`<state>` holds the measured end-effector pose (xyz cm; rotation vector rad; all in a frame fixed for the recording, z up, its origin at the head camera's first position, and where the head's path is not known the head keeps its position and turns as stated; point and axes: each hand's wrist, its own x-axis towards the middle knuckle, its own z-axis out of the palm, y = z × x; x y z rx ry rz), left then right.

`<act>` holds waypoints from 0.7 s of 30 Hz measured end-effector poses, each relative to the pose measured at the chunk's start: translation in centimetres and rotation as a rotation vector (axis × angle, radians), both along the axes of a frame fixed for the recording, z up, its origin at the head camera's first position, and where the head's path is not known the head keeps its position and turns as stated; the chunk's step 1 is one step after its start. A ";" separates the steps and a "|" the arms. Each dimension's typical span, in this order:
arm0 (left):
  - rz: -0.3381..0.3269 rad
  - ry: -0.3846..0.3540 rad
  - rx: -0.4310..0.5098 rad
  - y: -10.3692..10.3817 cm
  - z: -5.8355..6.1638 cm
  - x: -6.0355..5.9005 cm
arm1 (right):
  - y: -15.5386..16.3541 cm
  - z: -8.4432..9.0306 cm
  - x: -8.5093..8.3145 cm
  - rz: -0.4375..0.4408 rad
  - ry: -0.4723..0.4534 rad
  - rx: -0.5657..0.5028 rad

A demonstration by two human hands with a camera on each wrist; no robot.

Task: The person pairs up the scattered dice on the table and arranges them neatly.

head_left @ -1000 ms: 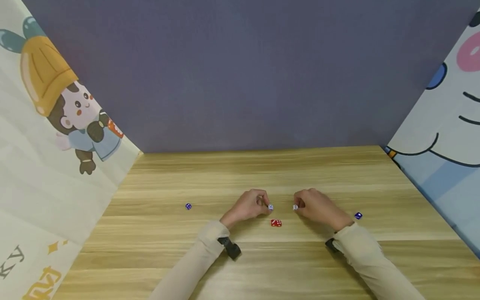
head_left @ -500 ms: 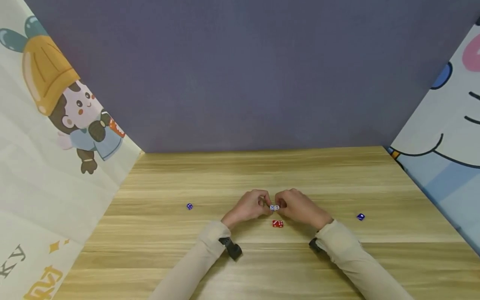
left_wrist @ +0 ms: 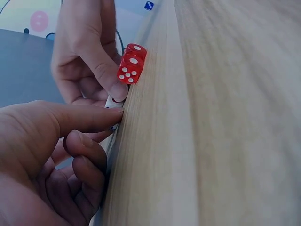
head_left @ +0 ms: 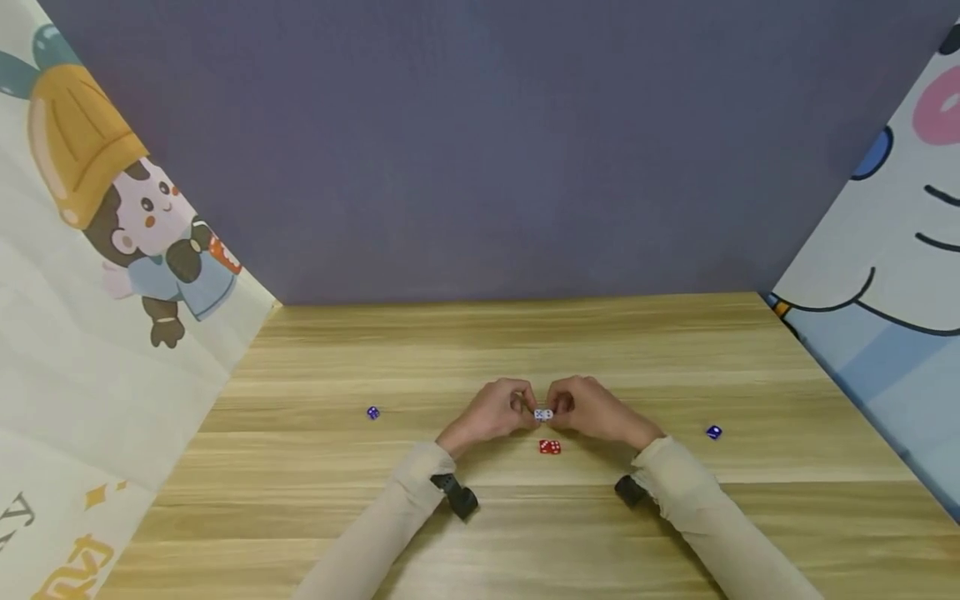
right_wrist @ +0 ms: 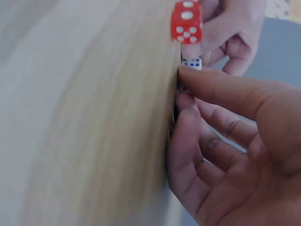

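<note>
- Now, nearest us, the red dice [head_left: 550,447] sit on the surface [head_left: 525,350], just in front of both hands.
- Behind them our left hand [head_left: 491,412] and right hand [head_left: 596,410] meet; each grip is curled tight, pinching the white dice [head_left: 543,414] between fingertips.
- Risk, we'd judge: tiny dice, one squeeze off-centre and they pop loose.
- Farther out, blue dice [head_left: 372,412] left and another blue die [head_left: 713,432] right.

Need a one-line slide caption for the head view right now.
Both hands press two white dice together above a red die; two blue dice lie apart.
</note>
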<state>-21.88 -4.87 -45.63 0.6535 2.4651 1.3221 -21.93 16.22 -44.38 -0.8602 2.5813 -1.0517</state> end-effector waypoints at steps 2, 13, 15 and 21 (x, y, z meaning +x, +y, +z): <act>0.000 -0.008 0.003 0.0 0.1 0.0 | 0.3 -0.2 -0.3 -0.004 -0.065 -0.041; -0.001 -0.019 0.020 -0.2 0.1 0.0 | 0.5 -0.3 -0.4 -0.029 -0.188 -0.113; 0.002 -0.018 0.014 -0.2 0.1 0.0 | 0.4 -0.3 -0.4 -0.031 -0.188 -0.114; 0.005 -0.027 -0.001 -0.1 0.0 0.1 | 0.5 -0.4 -0.3 -0.032 -0.197 -0.120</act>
